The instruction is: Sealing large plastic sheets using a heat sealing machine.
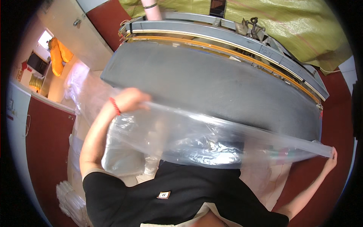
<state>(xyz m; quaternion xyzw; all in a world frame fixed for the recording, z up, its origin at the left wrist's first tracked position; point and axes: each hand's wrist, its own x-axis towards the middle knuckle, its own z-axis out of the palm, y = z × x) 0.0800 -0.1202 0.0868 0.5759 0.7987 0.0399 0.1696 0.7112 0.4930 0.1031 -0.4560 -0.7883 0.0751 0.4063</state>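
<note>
A wide sheet of clear plastic film (211, 125) stretches across my front, along the near side of a grey padded work surface (204, 83). My left hand (132, 100), with a red cord at the wrist, is closed on the film's edge at the left and slightly blurred. Far out to the right, the fingers of my right hand (332, 159) pinch the other end of that edge. Between both hands the edge runs fairly straight, and the film hangs down shiny and creased. More film trails off to the left behind my left arm.
A long grey metal bar machine (227, 38) with an orange strip borders the surface's far side. Another person's forearm (152, 10) reaches in there. Yellow-green woven sheeting (287, 26) lies beyond. Bundled clear plastic (70, 198) sits at lower left; a door (72, 22) stands upper left.
</note>
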